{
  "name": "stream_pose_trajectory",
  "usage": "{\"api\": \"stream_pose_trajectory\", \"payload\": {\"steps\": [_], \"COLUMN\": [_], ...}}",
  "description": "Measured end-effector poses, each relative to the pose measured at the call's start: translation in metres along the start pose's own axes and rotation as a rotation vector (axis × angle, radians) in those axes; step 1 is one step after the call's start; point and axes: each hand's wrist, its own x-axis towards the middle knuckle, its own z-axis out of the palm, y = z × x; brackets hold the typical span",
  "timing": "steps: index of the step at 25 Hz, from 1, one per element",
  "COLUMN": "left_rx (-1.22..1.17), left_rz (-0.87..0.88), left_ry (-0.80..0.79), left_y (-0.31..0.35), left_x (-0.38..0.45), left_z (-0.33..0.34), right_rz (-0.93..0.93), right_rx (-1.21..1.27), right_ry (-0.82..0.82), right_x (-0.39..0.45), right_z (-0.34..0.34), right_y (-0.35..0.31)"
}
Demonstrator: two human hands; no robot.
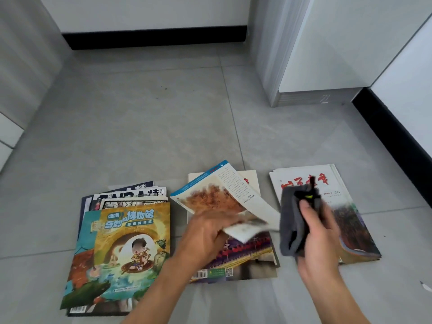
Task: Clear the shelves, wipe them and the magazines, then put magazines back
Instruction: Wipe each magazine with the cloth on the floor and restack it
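We kneel over a grey tiled floor [140, 127] where three lots of magazines lie in a row, the shelves themselves out of view. At our left sits the fanned left stack [121, 249], topped by a children's museum magazine with a cartoon boy in a boat. In the middle lies the middle stack [245, 260], and at our right the right stack [350, 218], its top cover white with red brush lettering.

We judge the wiping step to be in hand. Our left hand [205, 239] pinches the near corner of an open magazine [222, 195] and lifts it, curled and blurred with motion, off the middle stack. Our right hand [320, 232] grips a folded grey cloth [292, 220], held above the left edge of the right stack and not touching any cover.

The next move, as we read it, calls for bringing cloth and lifted magazine together, then laying the wiped copy on one of the side stacks.

Open floor stretches ahead toward the black skirting board [154, 38] and the white cabinet [327, 54] at upper right; a narrow strip of bare tile separates each stack from its neighbour, leaving little slack between them.
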Motion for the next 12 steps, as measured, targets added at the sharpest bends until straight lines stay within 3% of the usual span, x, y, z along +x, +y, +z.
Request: {"api": "stream_pose_trajectory", "payload": {"steps": [3,5,7,12], "left_rx": [-0.089,-0.118,-0.165,-0.305], "left_rz": [-0.029,-0.009,-0.014,-0.056], "left_ry": [0.087,0.097,0.124,0.245], "left_y": [0.019,0.028,0.029,0.027], "left_x": [0.029,0.034,0.030,0.020], "left_z": [-0.036,-0.047,-0.051,-0.060], "right_rz": [-0.790,-1.101,-1.143,-1.060], "right_rx": [-0.609,-0.927,-1.005,-1.092], "right_ry": [-0.334,-0.509,-0.515,-0.340], "right_x": [-0.018,-0.020,-0.009,0.046], "right_z": [0.024,0.034,0.035,-0.007], "right_y": [-0.032,-0.026,-0.020,-0.013]}}
